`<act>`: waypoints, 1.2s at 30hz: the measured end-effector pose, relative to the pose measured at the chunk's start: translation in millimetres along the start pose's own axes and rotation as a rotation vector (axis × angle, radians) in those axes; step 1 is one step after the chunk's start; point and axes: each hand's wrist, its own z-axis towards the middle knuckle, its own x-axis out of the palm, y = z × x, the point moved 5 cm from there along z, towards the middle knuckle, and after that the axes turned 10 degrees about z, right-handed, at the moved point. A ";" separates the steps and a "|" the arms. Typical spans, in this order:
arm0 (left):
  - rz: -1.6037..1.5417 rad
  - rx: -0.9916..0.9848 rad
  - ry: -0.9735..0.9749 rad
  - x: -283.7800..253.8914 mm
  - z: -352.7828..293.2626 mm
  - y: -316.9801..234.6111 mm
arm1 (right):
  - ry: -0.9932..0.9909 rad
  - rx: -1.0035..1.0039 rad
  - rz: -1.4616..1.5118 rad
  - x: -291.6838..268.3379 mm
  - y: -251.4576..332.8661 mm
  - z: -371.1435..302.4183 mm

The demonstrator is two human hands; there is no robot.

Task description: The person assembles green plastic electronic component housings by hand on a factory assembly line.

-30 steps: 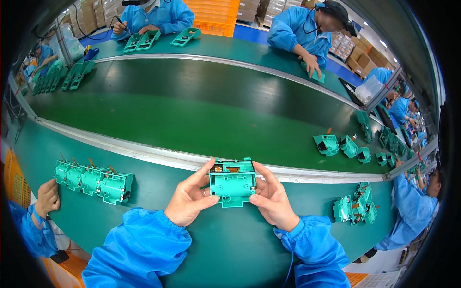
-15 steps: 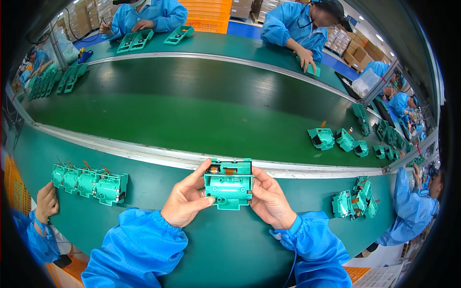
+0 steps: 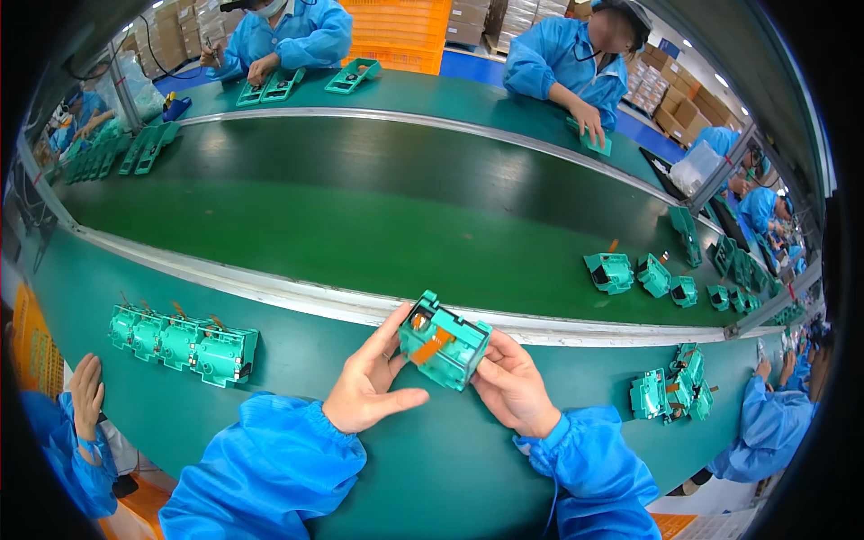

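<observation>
A green plastic housing (image 3: pixel 454 353) with an orange flex cable (image 3: pixel 431 346) is tilted above the near bench, in front of the metal rail. My right hand (image 3: pixel 515 387) grips its right end between thumb and fingers. At the opposite end, my left hand (image 3: pixel 369 378) has its fingers against the housing's left side, partly hidden behind it. The left thumb is stretched out, apart from the housing. Left of my hands stands a row of several similar housings (image 3: pixel 180 346). A small heap of housings (image 3: pixel 679 387) lies to the right.
Beyond the metal rail (image 3: pixel 297 295) runs a green conveyor belt (image 3: pixel 360 202), with several housings (image 3: pixel 609 273) at its right. Two co-workers across handle green parts. Another person's hand (image 3: pixel 87 396) rests at the left bench edge; a blue-sleeved person (image 3: pixel 765 427) sits at right.
The housing has been turned and tilted, so its orange flex cable now shows on the facing side. My left thumb has come off it. The whole view has shifted slightly.
</observation>
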 end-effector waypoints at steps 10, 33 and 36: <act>-0.651 -0.466 -0.126 2.0 -14.4 17.7 | -0.026 -0.720 -1.039 31.1 23.1 -25.7; 1.940 -0.222 -0.474 -27.3 -63.0 -75.6 | -0.026 -0.658 -1.053 23.4 17.5 -12.2; 1.942 -0.236 -0.523 -45.9 -69.8 -77.8 | -0.066 -0.667 -1.044 20.3 17.5 -14.0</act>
